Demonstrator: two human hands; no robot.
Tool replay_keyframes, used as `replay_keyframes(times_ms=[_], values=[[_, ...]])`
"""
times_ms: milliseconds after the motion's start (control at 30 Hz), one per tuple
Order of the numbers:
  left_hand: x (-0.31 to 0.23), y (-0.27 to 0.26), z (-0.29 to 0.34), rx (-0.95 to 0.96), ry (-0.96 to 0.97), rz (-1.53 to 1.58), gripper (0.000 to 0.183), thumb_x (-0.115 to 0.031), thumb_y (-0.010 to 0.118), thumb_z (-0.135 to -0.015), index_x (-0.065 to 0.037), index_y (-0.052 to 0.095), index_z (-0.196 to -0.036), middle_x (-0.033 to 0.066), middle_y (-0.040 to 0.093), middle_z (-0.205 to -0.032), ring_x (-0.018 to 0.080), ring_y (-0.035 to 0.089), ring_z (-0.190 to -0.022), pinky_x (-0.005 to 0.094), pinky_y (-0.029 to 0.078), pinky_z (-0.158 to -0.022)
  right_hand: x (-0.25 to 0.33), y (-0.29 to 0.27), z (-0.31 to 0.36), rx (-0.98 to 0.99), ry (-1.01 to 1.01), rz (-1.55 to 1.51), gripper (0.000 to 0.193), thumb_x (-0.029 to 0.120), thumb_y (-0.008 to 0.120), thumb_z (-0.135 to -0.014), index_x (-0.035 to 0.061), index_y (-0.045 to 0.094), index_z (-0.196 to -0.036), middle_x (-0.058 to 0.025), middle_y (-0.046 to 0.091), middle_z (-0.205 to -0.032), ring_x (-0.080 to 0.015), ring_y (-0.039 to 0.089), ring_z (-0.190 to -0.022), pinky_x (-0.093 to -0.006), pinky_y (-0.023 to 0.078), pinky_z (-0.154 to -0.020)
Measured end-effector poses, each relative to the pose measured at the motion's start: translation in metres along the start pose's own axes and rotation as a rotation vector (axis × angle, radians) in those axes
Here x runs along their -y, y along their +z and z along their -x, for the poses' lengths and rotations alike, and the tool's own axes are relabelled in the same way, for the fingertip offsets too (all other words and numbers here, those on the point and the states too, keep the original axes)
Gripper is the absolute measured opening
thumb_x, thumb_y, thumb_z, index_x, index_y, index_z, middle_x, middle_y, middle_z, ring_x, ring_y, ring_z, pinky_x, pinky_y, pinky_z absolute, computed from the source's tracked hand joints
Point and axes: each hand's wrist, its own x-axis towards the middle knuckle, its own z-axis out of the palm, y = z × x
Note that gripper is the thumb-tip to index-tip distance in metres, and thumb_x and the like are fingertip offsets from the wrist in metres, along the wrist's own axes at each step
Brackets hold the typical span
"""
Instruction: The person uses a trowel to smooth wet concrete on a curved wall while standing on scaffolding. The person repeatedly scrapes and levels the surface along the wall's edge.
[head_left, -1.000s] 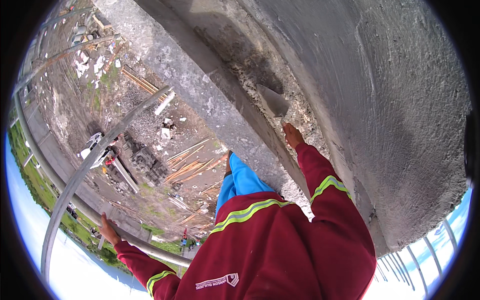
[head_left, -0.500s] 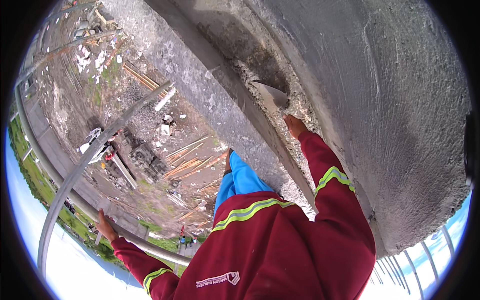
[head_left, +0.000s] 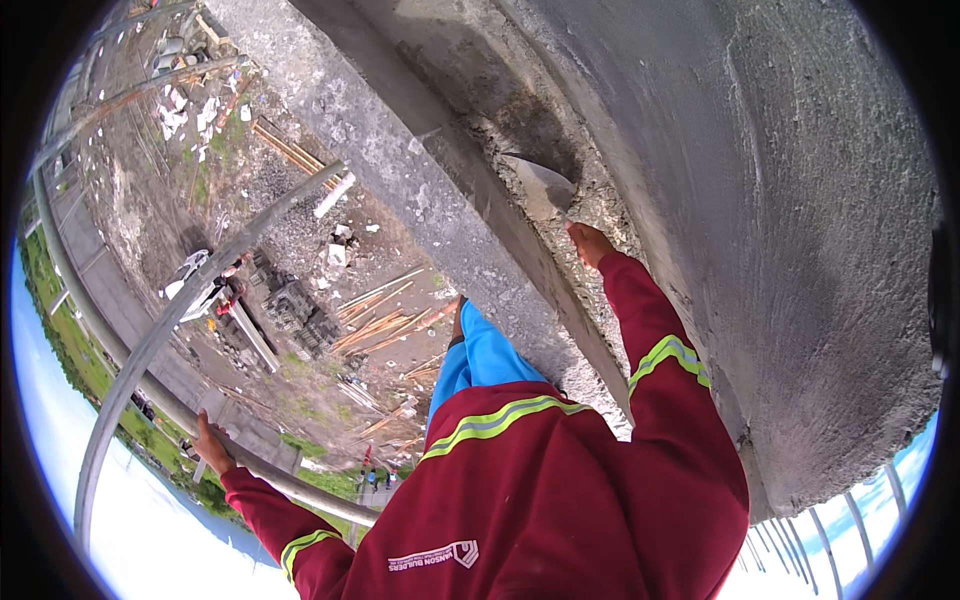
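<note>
My right hand is closed round the handle of a pointed trowel. The trowel's metal blade lies in a concrete channel, over rough, crumbly mortar along the foot of the plastered wall. A darker, damp-looking patch shows beyond the blade's tip. At the lower left, my left hand is on a round metal rail, its fingers partly hidden behind the pipe.
A concrete ledge borders the channel on its left. Beyond the pipe railing, far below, lies ground with timber planks, block stacks, a white vehicle and scattered debris. Several people stand down there. Upright bars rise at the lower right.
My view has shifted slightly, so the ground below sits a little differently. The trowel and my right hand have barely moved. My left hand stays at the rail.
</note>
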Motion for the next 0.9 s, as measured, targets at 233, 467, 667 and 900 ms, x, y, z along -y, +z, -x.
replay_keyframes(times_ms=[233,467,667,900], values=[[-0.002,0.001,0.004,-0.012,0.078,-0.026,0.035,-0.032,0.072,-0.08,-0.003,0.055,-0.091,0.0032,0.049,-0.061,0.0126,0.047,-0.044,0.0262,0.04,-0.042,0.011,0.0,0.0,-0.116,-0.282,0.222,0.055,0.059,0.037,-0.096,0.0077,0.058,-0.092,-0.0043,0.047,-0.06,-0.0172,0.05,-0.056,-0.0352,0.043,-0.058],[0.004,-0.003,-0.002,-0.006,0.081,-0.054,0.045,-0.035,0.075,-0.077,0.001,0.056,-0.097,0.0057,0.052,-0.062,0.0131,0.05,-0.046,0.0266,0.042,-0.043,0.059,-0.031,0.012,0.225,0.037,-0.145,0.053,0.063,0.04,-0.093,0.0114,0.044,-0.082,0.0001,0.037,-0.054,-0.01,0.032,-0.042,-0.0288,0.028,-0.039],[0.002,-0.002,0.0,-0.045,0.098,-0.047,0.051,-0.036,0.075,-0.076,0.004,0.056,-0.101,0.0064,0.054,-0.063,0.0138,0.051,-0.047,0.0267,0.042,-0.044,0.127,-0.021,0.107,0.247,-0.169,-0.183,0.051,0.058,0.038,-0.096,0.0089,0.047,-0.086,0.0005,0.04,-0.057,-0.0088,0.035,-0.045,-0.0258,0.03,-0.041],[0.01,-0.005,-0.006,-0.093,0.198,-0.065,0.046,-0.035,0.073,-0.075,0.004,0.059,-0.096,0.0074,0.058,-0.068,0.0174,0.058,-0.055,0.0297,0.047,-0.05,0.183,0.07,0.21,0.094,-0.698,-0.301,0.042,0.046,0.04,-0.099,0.0059,0.052,-0.101,-0.0018,0.046,-0.063,-0.0076,0.043,-0.052,-0.0229,0.038,-0.049]])
